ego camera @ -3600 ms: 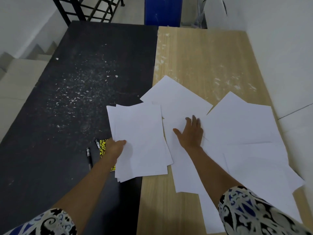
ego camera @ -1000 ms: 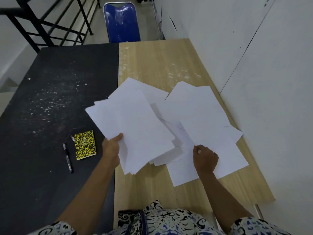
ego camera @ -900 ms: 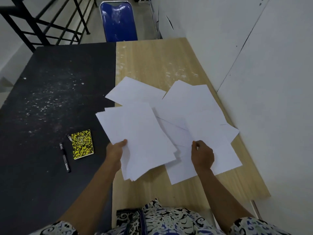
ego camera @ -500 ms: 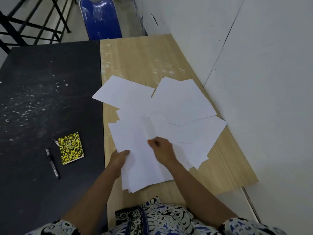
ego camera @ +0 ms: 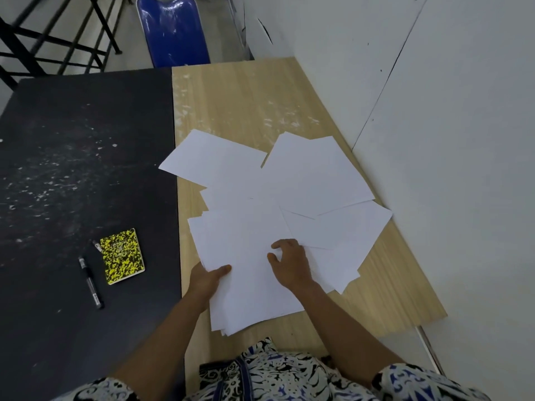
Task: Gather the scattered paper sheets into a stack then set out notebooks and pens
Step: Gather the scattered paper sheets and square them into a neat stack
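No text, label, brand or number can be read. The paper sheets [ego camera: 252,256] look blank, and any marks on the yellow-speckled notebook [ego camera: 122,256] and the pen [ego camera: 91,282] are too small to read.

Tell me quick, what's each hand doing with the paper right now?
Left hand: grips the near-left edge of the gathered paper stack, thumb on top.
Right hand: fingers curled on the loose sheets; whether it pinches one cannot be told.

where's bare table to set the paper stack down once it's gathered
Bare wood lies on the wooden table beyond the loose sheets, toward the blue chair. The black table is bare beyond the yellow notebook and pen. Around both hands it is crowded.
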`<action>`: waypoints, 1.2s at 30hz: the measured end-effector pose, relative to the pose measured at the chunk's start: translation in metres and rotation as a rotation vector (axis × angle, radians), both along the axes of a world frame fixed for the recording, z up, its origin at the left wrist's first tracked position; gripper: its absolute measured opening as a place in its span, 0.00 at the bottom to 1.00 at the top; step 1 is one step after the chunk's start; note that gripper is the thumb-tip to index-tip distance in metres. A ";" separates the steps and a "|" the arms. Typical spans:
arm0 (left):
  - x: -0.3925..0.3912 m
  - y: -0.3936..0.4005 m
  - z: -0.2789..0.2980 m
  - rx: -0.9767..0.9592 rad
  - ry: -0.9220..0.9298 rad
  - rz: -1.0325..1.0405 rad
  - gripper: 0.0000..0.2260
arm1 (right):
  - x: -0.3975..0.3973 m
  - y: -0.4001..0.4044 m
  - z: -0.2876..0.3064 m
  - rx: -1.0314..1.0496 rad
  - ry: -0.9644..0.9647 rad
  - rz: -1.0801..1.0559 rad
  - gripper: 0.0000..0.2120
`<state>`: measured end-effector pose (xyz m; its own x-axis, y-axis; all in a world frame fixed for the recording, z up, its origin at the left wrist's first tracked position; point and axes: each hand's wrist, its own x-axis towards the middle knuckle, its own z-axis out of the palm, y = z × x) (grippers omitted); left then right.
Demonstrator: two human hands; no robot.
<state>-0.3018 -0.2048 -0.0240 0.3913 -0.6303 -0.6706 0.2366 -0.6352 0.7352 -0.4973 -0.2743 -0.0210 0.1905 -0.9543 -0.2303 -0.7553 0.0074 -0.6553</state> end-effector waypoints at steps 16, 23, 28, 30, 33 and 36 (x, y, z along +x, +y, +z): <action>0.010 -0.009 0.001 -0.075 -0.069 0.017 0.14 | -0.044 -0.110 -0.012 -0.054 0.461 0.054 0.40; 0.011 -0.012 -0.004 -0.052 -0.069 0.054 0.19 | -0.050 -0.114 -0.023 -0.209 0.510 0.014 0.28; 0.012 -0.012 -0.007 -0.058 -0.073 0.061 0.19 | -0.058 -0.115 -0.025 -0.285 0.437 0.010 0.17; 0.010 -0.012 -0.006 -0.075 -0.071 0.051 0.18 | -0.062 -0.116 -0.025 -0.266 0.383 0.020 0.19; 0.011 -0.011 -0.007 -0.077 -0.085 0.045 0.18 | -0.066 -0.113 -0.029 -0.274 0.401 -0.013 0.20; 0.011 -0.011 -0.007 -0.091 -0.081 0.040 0.17 | -0.066 -0.106 -0.030 -0.406 0.525 -0.007 0.07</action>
